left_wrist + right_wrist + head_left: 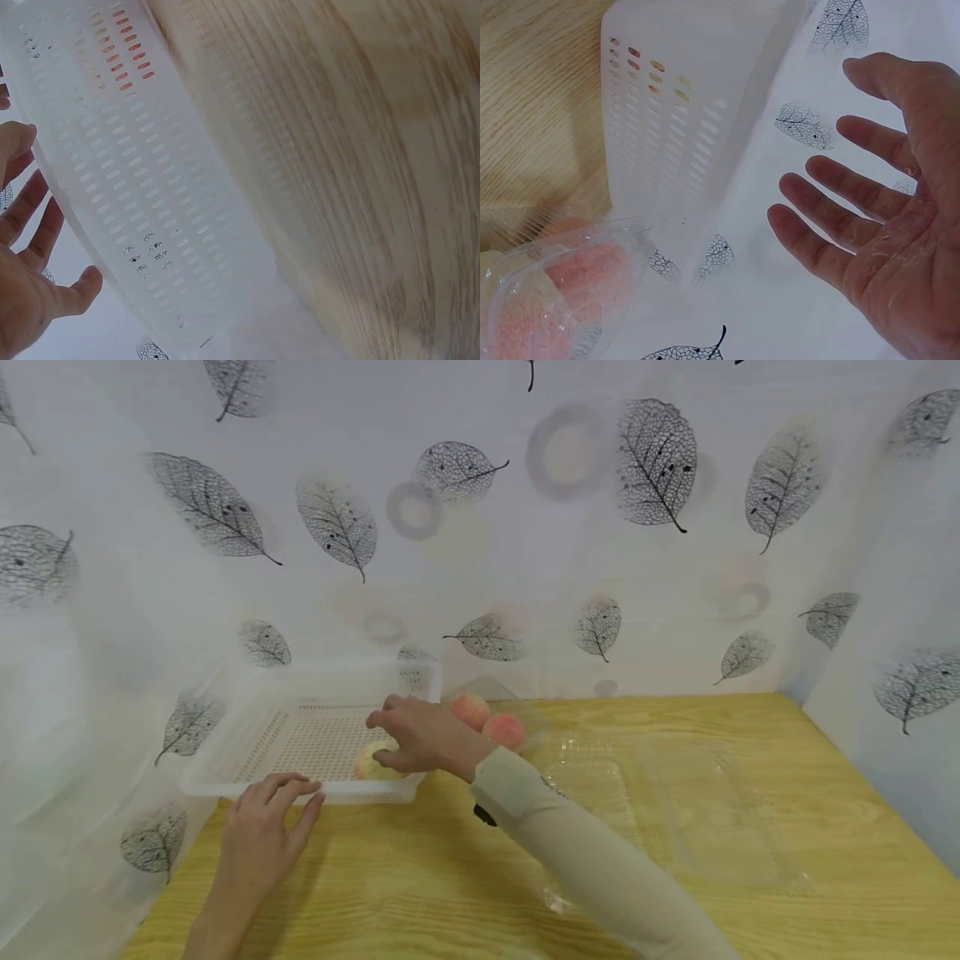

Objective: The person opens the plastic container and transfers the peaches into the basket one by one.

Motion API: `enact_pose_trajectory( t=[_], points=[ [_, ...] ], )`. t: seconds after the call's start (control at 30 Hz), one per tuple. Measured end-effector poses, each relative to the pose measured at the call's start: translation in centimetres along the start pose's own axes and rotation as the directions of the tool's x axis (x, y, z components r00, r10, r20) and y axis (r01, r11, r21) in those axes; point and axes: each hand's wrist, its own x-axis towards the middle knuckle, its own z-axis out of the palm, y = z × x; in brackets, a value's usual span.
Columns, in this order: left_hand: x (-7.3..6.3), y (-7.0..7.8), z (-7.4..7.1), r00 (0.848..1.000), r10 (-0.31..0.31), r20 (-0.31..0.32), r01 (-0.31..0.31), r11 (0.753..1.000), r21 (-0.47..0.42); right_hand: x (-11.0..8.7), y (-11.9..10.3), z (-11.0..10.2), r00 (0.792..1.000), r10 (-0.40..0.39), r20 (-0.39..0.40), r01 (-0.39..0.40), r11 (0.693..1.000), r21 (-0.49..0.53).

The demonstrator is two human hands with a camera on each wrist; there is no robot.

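Observation:
A white perforated plastic basket (352,789) stands at the left of the table. One pale yellow-pink peach (366,763) lies in its front right corner. My right hand (423,735) hovers over that corner, thumb and fingers spread above the peach. In the right wrist view the right palm (900,247) is bare and nothing is held. At the front rim my left hand (262,827) touches the basket with its fingertips; the left wrist view shows those fingers (49,232) spread along the rim, not wrapped round it.
Behind my right forearm, two pink peaches (504,732) sit in a clear plastic box (534,714). Clear plastic containers (727,827) lie on the wooden table (847,827) at the right. A white leaf-patterned curtain (540,568) hangs behind and at both sides.

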Motion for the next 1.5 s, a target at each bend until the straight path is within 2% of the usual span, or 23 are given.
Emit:
enact_pose_trajectory(
  t=[0.27,0.8,0.93,1.2,1.5],
  points=[
    [-0.1,-0.5,0.0,0.999,0.037,-0.012,-0.037,0.999,-0.001,-0.8,-0.2,-1.2,1.0,-0.009,-0.001,0.009,1.0,0.018],
    [0.0,0.0,0.1,1.0,0.004,-0.008,-0.004,1.0,0.001,-3.0,0.7,-2.1,1.0,-0.025,-0.018,0.025,1.0,-0.007],
    [0.1,0.0,0.1,1.0,0.009,-0.007,-0.009,1.0,0.0,-3.8,0.8,-2.4,1.0,-0.019,-0.023,0.018,0.999,-0.043],
    [-0.1,-0.1,0.1,1.0,-0.009,-0.004,0.008,1.0,-0.003,-6.0,1.1,-3.3,0.999,-0.05,-0.01,0.05,0.998,-0.043],
    [0.1,0.1,-0.1,0.999,-0.032,0.016,0.032,0.999,-0.014,-8.7,1.7,-3.7,0.995,-0.063,-0.072,0.061,0.998,-0.032]
  ],
)
